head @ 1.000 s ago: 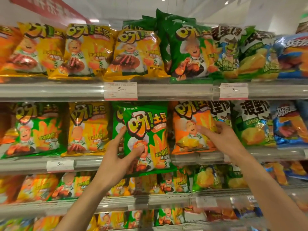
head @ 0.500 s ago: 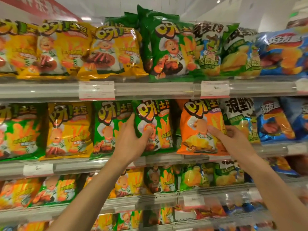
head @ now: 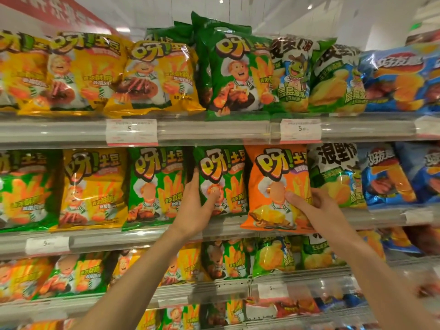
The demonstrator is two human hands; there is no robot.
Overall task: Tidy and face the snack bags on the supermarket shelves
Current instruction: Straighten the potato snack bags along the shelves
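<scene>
Middle shelf [head: 147,236] packed: left hand [head: 194,208] clasping green bag [head: 222,179], right hand [head: 319,206] pinching orange bag [head: 278,189]; overhanging lip, risking toppling forward.

place: a shop, a supermarket aisle | signs: long shelves [head: 214,132] stacked one above another | full of bright snack bags [head: 157,77] in rows | white price tags [head: 131,131] at 12 o'clock | red banner [head: 54,13] at 11 o'clock
</scene>
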